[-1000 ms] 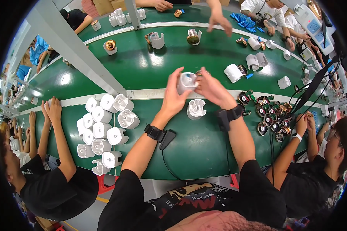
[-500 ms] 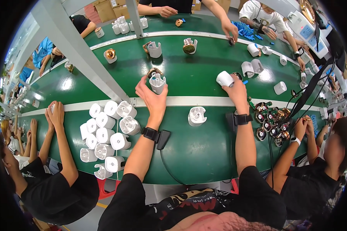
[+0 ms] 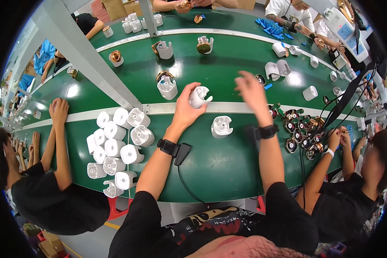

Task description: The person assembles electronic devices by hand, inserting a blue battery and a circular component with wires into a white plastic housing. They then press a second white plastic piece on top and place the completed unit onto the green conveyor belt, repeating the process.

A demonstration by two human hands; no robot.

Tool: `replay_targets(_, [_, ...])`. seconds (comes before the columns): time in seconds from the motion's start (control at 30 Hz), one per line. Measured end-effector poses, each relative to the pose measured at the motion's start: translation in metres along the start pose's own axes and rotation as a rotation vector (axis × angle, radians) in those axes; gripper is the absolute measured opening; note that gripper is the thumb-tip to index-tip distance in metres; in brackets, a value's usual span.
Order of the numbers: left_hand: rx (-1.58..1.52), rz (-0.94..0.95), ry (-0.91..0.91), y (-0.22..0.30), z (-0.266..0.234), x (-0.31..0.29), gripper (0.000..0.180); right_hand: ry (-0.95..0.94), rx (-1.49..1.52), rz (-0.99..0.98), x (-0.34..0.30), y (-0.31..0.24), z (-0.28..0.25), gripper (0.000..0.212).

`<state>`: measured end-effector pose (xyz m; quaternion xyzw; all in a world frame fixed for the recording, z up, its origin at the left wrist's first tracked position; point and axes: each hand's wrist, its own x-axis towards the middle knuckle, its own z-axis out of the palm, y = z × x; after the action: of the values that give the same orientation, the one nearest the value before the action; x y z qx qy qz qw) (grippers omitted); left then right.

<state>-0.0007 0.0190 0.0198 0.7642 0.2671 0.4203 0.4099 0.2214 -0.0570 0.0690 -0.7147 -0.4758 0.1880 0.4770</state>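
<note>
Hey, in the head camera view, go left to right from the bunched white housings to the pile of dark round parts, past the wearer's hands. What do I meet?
Bunched white housings, left hand gripping a white housing, lone white housing, empty right hand, pile of dark round parts.

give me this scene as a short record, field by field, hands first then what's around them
left hand: grips a white cup, tilted
right hand: fingers extended, blurred; no held object visible
between forearms: lone cup on green table
left of left forearm: group of white cups
right of right forearm: pile of round parts
beyond rail: cup with coppery part
wrists: black bands
</note>
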Motion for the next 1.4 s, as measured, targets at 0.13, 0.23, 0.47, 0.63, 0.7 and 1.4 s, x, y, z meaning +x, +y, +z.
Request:
replay_targets(0.13, [-0.026,-0.045,0.01,-0.002,0.005,-0.005,0.058,0.256,-0.582,0.002,0.023,0.07,-0.058,0.028])
replay_targets(0.23, [-0.047,-0.063,-0.016,-0.001,0.005,-0.007,0.057,0.015,-0.825,0.082,0.038,0.098,-0.069,0.027])
replay_targets(0.47, [-0.125,-0.1,-0.042,-0.002,-0.001,-0.007,0.057,-0.105,-1.021,0.007,0.05,0.089,-0.066,0.022])
replay_targets(0.63, [-0.192,-0.065,-0.038,-0.004,0.002,-0.006,0.062,-0.342,-0.001,0.559,0.045,0.065,-0.072,0.023])
replay_targets(0.7, [-0.232,-0.042,-0.013,-0.004,0.001,-0.005,0.066,-0.355,0.49,0.644,0.039,0.065,-0.057,0.025])
replay_targets(1.4, [-0.258,-0.111,-0.235,0.003,-0.001,-0.005,0.067,-0.153,0.325,-0.326,-0.019,-0.013,0.04,0.02])
